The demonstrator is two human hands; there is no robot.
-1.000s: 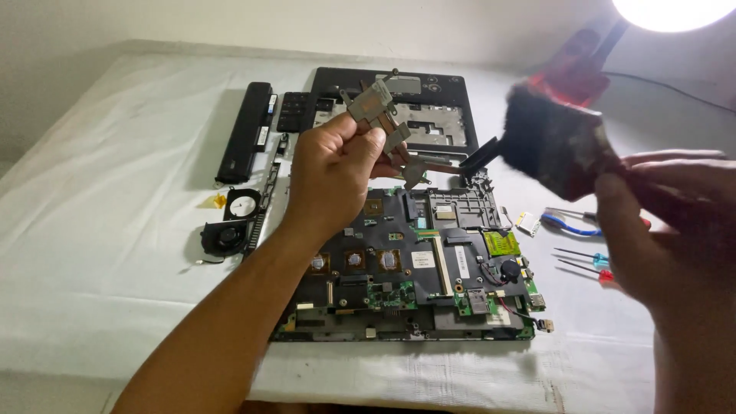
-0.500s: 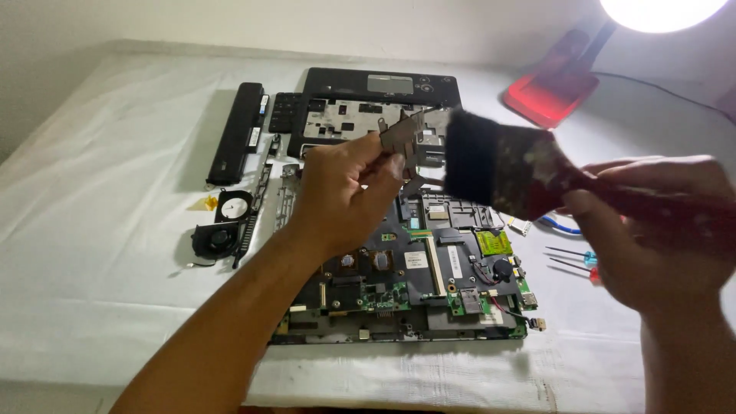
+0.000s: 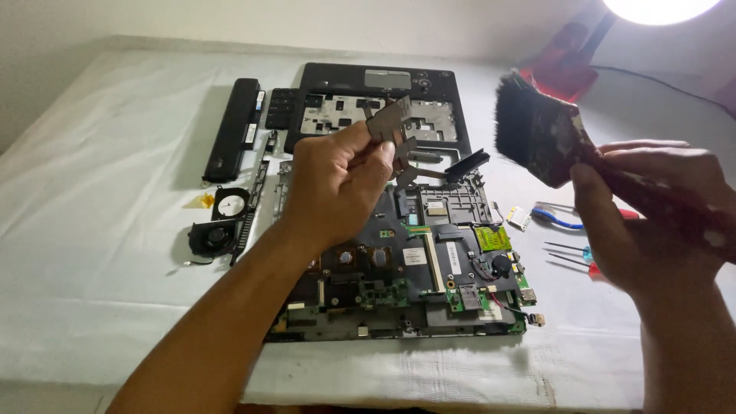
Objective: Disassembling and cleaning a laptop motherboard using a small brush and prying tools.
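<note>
My left hand (image 3: pixel 337 184) grips a grey metal heatsink with a copper pipe (image 3: pixel 406 146) and holds it up above an opened laptop motherboard (image 3: pixel 429 268). My right hand (image 3: pixel 652 215) holds a wide, paint-stained brush (image 3: pixel 537 126) with dark bristles, raised to the right of the heatsink and a little apart from it. The bristles point up and to the left.
On the white cloth lie a black laptop top cover (image 3: pixel 368 100), a long black battery (image 3: pixel 230 126), a small fan (image 3: pixel 211 236), a round speaker part (image 3: pixel 230 203), and screwdrivers (image 3: pixel 571 253) at the right. A red lamp base (image 3: pixel 563 65) stands at the back right.
The brush has swung from in front of the heatsink back out to the right and upward. My left hand keeps the heatsink raised in about the same place.
</note>
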